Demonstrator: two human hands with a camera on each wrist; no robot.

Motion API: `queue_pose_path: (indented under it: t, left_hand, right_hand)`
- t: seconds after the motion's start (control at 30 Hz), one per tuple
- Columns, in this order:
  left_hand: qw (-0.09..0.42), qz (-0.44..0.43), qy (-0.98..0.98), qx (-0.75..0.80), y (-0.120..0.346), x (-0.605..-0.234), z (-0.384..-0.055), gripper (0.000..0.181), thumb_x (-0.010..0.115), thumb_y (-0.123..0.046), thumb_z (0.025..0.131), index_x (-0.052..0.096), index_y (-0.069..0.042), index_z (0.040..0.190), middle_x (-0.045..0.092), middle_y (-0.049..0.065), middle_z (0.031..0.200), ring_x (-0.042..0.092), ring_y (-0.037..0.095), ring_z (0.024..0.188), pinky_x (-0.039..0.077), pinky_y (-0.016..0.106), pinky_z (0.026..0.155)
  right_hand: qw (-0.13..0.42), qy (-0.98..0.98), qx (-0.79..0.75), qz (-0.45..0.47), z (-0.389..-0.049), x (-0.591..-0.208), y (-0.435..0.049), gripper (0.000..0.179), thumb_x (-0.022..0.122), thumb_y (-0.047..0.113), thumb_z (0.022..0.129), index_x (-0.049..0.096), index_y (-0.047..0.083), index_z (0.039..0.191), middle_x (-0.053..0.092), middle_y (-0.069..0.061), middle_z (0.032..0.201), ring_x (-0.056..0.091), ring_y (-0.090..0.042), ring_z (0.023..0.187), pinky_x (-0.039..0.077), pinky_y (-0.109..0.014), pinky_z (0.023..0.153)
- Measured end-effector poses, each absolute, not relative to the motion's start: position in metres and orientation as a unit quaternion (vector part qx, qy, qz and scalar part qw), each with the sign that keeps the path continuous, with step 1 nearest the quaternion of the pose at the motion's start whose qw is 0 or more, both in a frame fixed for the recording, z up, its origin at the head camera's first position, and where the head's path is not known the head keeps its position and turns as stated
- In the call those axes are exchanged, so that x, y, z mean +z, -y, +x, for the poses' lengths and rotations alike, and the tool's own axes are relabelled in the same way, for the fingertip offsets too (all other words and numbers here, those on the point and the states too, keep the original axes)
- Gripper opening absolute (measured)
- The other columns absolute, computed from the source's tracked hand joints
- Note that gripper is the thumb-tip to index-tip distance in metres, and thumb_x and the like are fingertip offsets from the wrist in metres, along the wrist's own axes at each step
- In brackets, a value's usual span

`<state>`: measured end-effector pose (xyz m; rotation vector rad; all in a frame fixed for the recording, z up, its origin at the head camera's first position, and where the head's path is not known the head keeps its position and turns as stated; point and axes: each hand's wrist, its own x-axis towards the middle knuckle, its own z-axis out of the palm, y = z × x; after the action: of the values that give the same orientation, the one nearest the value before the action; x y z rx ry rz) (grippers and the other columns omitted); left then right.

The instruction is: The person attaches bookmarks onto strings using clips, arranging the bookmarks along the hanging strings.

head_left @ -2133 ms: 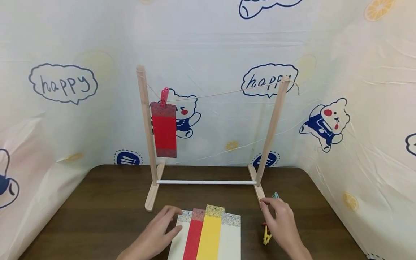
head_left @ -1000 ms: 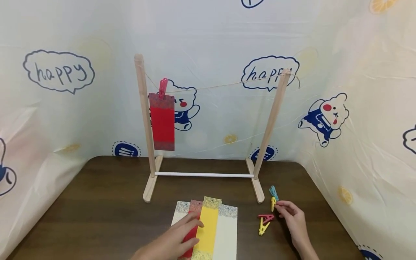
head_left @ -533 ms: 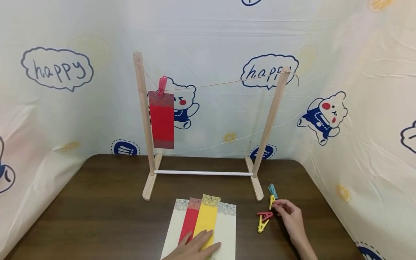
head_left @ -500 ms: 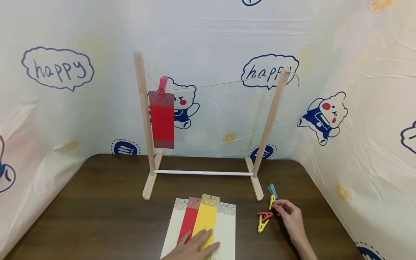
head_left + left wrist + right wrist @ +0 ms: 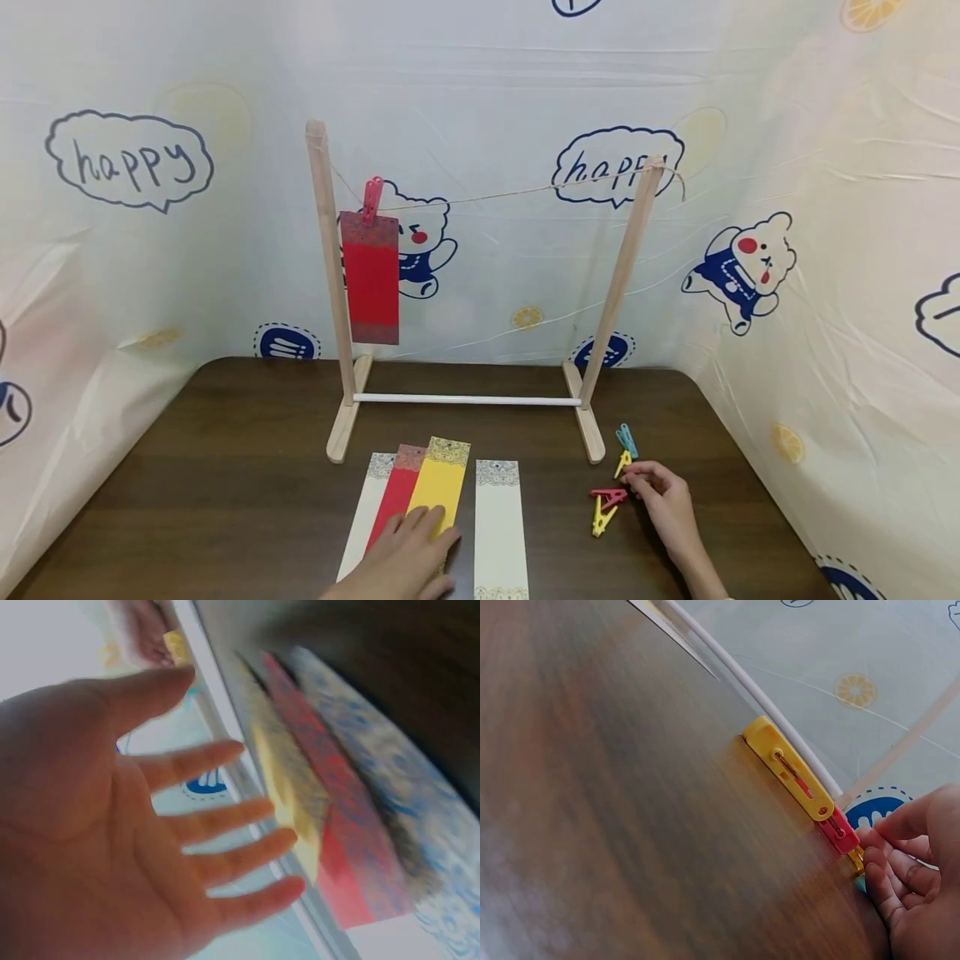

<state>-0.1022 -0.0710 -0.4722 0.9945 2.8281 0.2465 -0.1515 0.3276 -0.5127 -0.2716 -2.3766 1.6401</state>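
Note:
My left hand (image 5: 408, 550) lies with extended fingers over a yellow paper bookmark (image 5: 438, 483). Beneath that, overlapping strips show: a red bookmark (image 5: 397, 487) and a white one (image 5: 367, 517), all with lace-print ends. A second white bookmark (image 5: 500, 525) lies apart, right of that hand. In the left wrist view the palm and spread fingers of my left hand (image 5: 127, 810) show beside the bookmark ends. My right hand (image 5: 667, 504) pinches the end of a small yellow clothespin (image 5: 623, 462) on the table. Touching its far end is a blue clothespin (image 5: 626, 439).
A red clothespin (image 5: 609, 497) and another yellow clothespin (image 5: 602, 518) lie left of the right hand. Behind stands a wooden frame (image 5: 626, 275) with a string (image 5: 495, 197), from which a red bookmark (image 5: 372, 283) hangs by a pink clothespin (image 5: 372, 200). A white rod (image 5: 465, 400) joins its feet.
The left hand has come over the bookmarks and slid the yellow, red and one white leftward, opening a gap to the other white one. The right hand stays at the yellow clothespin, which has tilted slightly.

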Motion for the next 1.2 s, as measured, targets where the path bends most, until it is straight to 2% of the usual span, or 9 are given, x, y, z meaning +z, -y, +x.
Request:
queue_pose_path:
  t: [0.1, 0.2, 0.5, 0.63, 0.73, 0.87, 0.97, 1.03, 1.2]
  left_hand:
    - [0.047, 0.301, -0.948, 0.091, 0.075, -0.475, -0.103, 0.059, 0.074, -0.046, 0.084, 0.059, -0.013, 0.130, 0.052, 0.020, 0.135, 0.050, 0.044, 0.122, 0.043, 0.066, 0.092]
    - [0.053, 0.275, -0.954, 0.108, 0.079, -0.478, -0.104, 0.065, 0.074, -0.046, 0.083, 0.056, -0.011, 0.134, 0.048, 0.025, 0.139, 0.045, 0.049, 0.127, 0.039, 0.072, 0.094]
    - [0.090, 0.266, -0.952, 0.118, 0.082, -0.473, -0.106, 0.067, 0.074, -0.044, 0.083, 0.054, -0.010, 0.137, 0.048, 0.026, 0.138, 0.044, 0.050, 0.126, 0.039, 0.071, 0.094]
    - [0.075, 0.247, -0.962, 0.092, 0.080, -0.470, -0.106, 0.067, 0.078, -0.046, 0.079, 0.056, -0.013, 0.133, 0.056, 0.018, 0.115, 0.053, 0.041, 0.106, 0.044, 0.064, 0.086]
    - [0.044, 0.237, -0.968, 0.062, 0.080, -0.470, -0.106, 0.068, 0.081, -0.049, 0.074, 0.058, -0.011, 0.125, 0.053, 0.013, 0.099, 0.051, 0.033, 0.089, 0.046, 0.056, 0.076]
    - [0.022, 0.213, -0.974, 0.068, 0.084, -0.469, -0.105, 0.073, 0.089, -0.049, 0.063, 0.059, -0.002, 0.110, 0.049, 0.011, 0.092, 0.048, 0.029, 0.081, 0.044, 0.049, 0.065]
    - [0.043, 0.198, -0.973, 0.111, 0.089, -0.466, -0.105, 0.076, 0.094, -0.042, 0.053, 0.056, 0.000, 0.105, 0.046, 0.009, 0.087, 0.046, 0.025, 0.076, 0.043, 0.045, 0.060]
    - [0.069, 0.192, -0.969, 0.141, 0.094, -0.463, -0.106, 0.077, 0.095, -0.034, 0.050, 0.056, 0.000, 0.107, 0.046, 0.008, 0.086, 0.045, 0.023, 0.074, 0.044, 0.043, 0.060]
    - [0.105, 0.177, -0.964, 0.171, 0.104, -0.452, -0.112, 0.077, 0.096, -0.021, 0.050, 0.057, -0.004, 0.113, 0.047, 0.009, 0.096, 0.045, 0.026, 0.084, 0.045, 0.045, 0.064]
  right_hand:
    - [0.117, 0.817, 0.557, -0.092, -0.151, -0.512, -0.328, 0.015, 0.064, 0.007, 0.096, 0.069, -0.003, 0.106, 0.073, -0.016, 0.096, 0.064, -0.012, 0.082, 0.052, -0.024, 0.071]
    - [0.119, 0.820, 0.552, -0.088, -0.152, -0.512, -0.328, 0.014, 0.064, 0.006, 0.096, 0.069, -0.003, 0.105, 0.073, -0.016, 0.096, 0.064, -0.012, 0.081, 0.051, -0.024, 0.070]
    - [0.123, 0.831, 0.535, -0.084, -0.152, -0.512, -0.328, 0.010, 0.064, 0.006, 0.096, 0.070, -0.001, 0.102, 0.073, -0.013, 0.093, 0.063, -0.013, 0.078, 0.051, -0.024, 0.068]
    - [0.121, 0.835, 0.530, -0.082, -0.153, -0.514, -0.329, 0.010, 0.064, 0.005, 0.096, 0.070, -0.001, 0.102, 0.073, -0.013, 0.094, 0.062, -0.012, 0.076, 0.050, -0.024, 0.067]
    - [0.116, 0.836, 0.530, -0.081, -0.154, -0.516, -0.331, 0.010, 0.064, 0.003, 0.096, 0.070, -0.003, 0.102, 0.073, -0.015, 0.093, 0.062, -0.013, 0.076, 0.051, -0.025, 0.066]
    - [0.107, 0.836, 0.532, -0.080, -0.155, -0.518, -0.330, 0.011, 0.064, 0.003, 0.096, 0.069, -0.003, 0.102, 0.073, -0.015, 0.093, 0.063, -0.013, 0.076, 0.050, -0.025, 0.066]
    - [0.117, 0.836, 0.531, -0.075, -0.155, -0.517, -0.328, 0.009, 0.065, 0.003, 0.095, 0.070, -0.001, 0.101, 0.073, -0.013, 0.092, 0.064, -0.012, 0.076, 0.050, -0.024, 0.066]
    - [0.130, 0.835, 0.530, -0.072, -0.154, -0.517, -0.328, 0.008, 0.066, 0.003, 0.094, 0.070, -0.001, 0.100, 0.073, -0.013, 0.091, 0.064, -0.012, 0.076, 0.051, -0.023, 0.067]
    - [0.140, 0.833, 0.531, -0.063, -0.150, -0.515, -0.328, 0.008, 0.066, 0.003, 0.094, 0.070, -0.001, 0.100, 0.073, -0.014, 0.090, 0.065, -0.014, 0.077, 0.052, -0.023, 0.067]
